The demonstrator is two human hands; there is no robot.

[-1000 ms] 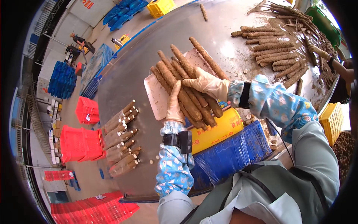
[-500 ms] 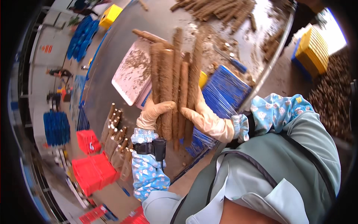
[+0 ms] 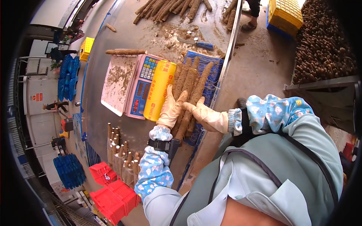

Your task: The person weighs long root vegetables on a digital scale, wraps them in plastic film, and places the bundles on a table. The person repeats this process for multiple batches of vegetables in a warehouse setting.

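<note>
My gloved left hand and gloved right hand grip a bundle of long brown yams from either side, low over a plastic-covered blue block. My left fingers lie beside a yellow wrap roll. Left of that stands a pink electronic scale with a soiled tray and one loose yam along its far edge.
Yam piles, a knife, bagged yams on the metal table. Red crates, yellow crates, a large yam bin surround it. Other people stand left and top right.
The bundle has moved right off the scale tray to the blue block, exposing the tray and yellow roll. My hands moved with it; the view has rotated toward the right.
</note>
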